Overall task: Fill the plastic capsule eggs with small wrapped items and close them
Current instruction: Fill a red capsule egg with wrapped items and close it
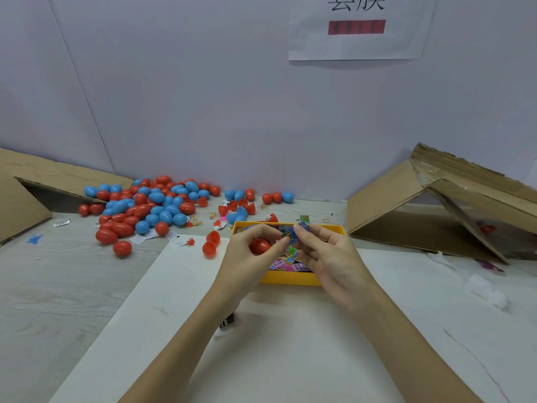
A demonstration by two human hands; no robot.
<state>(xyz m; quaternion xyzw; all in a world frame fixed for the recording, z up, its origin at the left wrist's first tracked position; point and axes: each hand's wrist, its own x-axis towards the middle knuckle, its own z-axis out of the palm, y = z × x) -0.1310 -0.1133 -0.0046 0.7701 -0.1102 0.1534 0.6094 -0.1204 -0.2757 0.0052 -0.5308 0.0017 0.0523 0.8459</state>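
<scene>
Head view: your left hand [252, 251] cups a red plastic capsule egg half [259, 246] over the yellow plastic tray [290, 278] of wrapped items on the table [72, 286], while your right hand [325, 254] pinches a small blue wrapped item [291, 236] beside it.

1. A pale wood-grain table [58, 286] runs to a plain lilac-white wall [203, 97].
2. A white sheet [261, 344] covers the table's near middle and right.
3. A paper notice [356, 27] bearing dark characters and a red bar hangs on the wall, top right.
4. A cardboard box [436, 205] lies tipped on its side at right, flaps open and taped.
5. Another cardboard flap [43, 175] slopes in at far left.
6. A blue star [34, 238] lies on the table at left.
7. A rubber band [326, 220] lies near the wall.
</scene>
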